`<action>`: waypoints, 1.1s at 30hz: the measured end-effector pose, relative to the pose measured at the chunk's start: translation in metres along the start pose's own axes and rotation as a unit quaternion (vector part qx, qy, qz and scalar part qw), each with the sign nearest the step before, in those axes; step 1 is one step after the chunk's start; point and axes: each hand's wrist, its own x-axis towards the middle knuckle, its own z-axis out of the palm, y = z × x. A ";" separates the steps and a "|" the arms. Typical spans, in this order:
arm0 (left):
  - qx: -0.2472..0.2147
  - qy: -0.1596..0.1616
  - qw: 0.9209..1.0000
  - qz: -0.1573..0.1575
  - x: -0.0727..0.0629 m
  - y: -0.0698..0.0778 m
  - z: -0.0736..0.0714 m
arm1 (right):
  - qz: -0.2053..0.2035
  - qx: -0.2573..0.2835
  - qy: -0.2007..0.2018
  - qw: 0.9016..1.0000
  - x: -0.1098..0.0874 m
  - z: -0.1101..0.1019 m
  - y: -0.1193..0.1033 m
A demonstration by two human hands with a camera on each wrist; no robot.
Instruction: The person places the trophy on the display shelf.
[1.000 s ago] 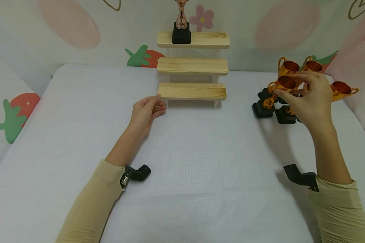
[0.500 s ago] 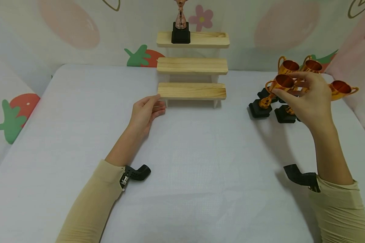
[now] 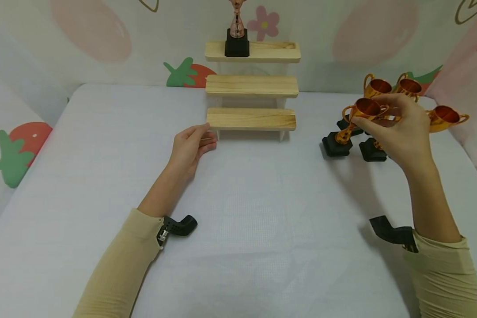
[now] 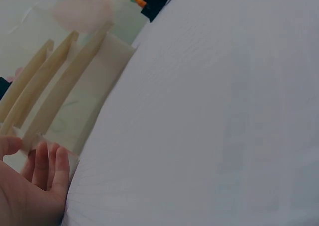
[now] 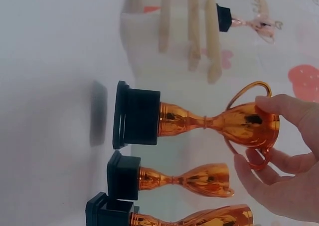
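The right hand (image 3: 407,128) holds a gold trophy (image 3: 366,108) by its cup, near the rim and the two looped handles. Its fingers (image 5: 251,178) are bent and set about a cup's width apart, with the thumb on one side of the cup and the other fingers on the opposite side. The gold trophy is upright, near the right end of the table (image 3: 238,212). In the right wrist view its black base (image 5: 142,117) is just clear of the white surface, apart from its shadow.

Three other gold trophies (image 3: 377,88) stand close together beside and behind that hand, which partly hides them. They have black bases too.

The left hand (image 3: 192,148) grips the left end of the lowest board (image 3: 250,119) of a three-step wooden shelf (image 3: 250,86). Its thumb is at the board's end, and the other fingers are curled in below it, close to the pale support.

A copper-coloured trophy (image 3: 237,26) stands on the left part of the top board (image 3: 274,53), its upper part cut off in the head view. Behind is a wall covering (image 3: 163,35) printed with strawberries and flowers. Both arms have beige sleeves (image 3: 119,260).
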 end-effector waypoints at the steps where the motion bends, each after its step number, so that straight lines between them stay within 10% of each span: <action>1: 0.000 0.001 1.000 0.000 0.000 0.000 0.000 | -0.002 0.003 0.002 1.000 0.000 0.001 0.000; 33: -0.006 -0.001 1.000 0.000 0.000 -0.001 0.000 | -0.010 -0.025 -0.010 1.000 0.008 0.007 -0.018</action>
